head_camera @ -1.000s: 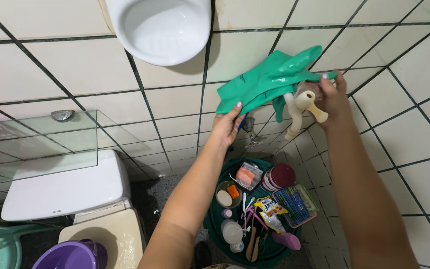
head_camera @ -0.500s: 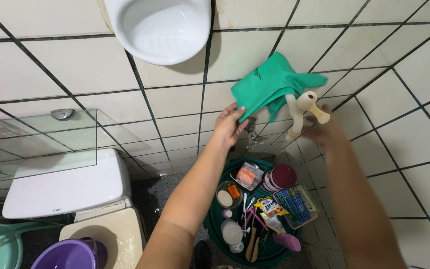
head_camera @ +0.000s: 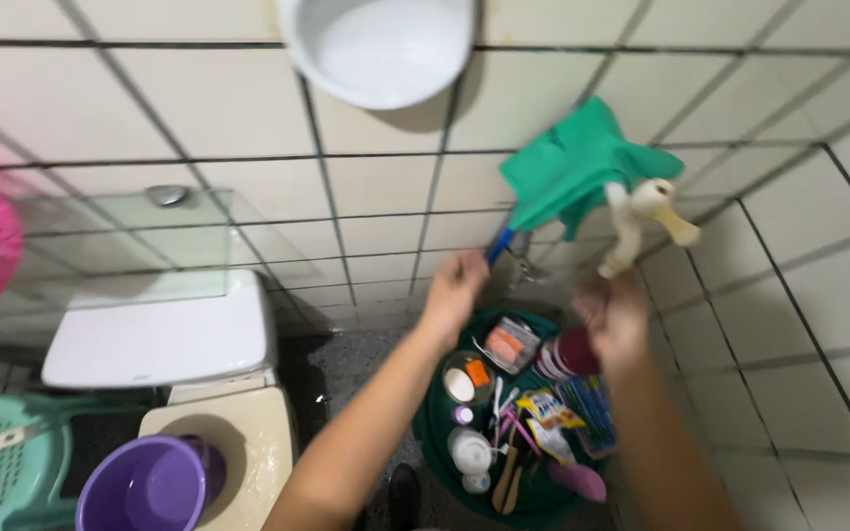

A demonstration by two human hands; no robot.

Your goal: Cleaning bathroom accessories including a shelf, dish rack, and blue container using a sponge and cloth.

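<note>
Both hands, left (head_camera: 455,288) and right (head_camera: 610,313), hang empty below the green rubber glove (head_camera: 573,167) draped on the tap (head_camera: 641,218), finger spread too blurred to tell; it looks limp, light, slick, best pinched at the cuff.

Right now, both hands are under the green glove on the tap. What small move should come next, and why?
Probably lower both hands toward the green basin. The green glove hangs draped over the tap, and neither the left hand nor the right hand touches it; both look empty and are just above the basin full of small toiletries. The picture is blurred, so this is a guess.
</note>
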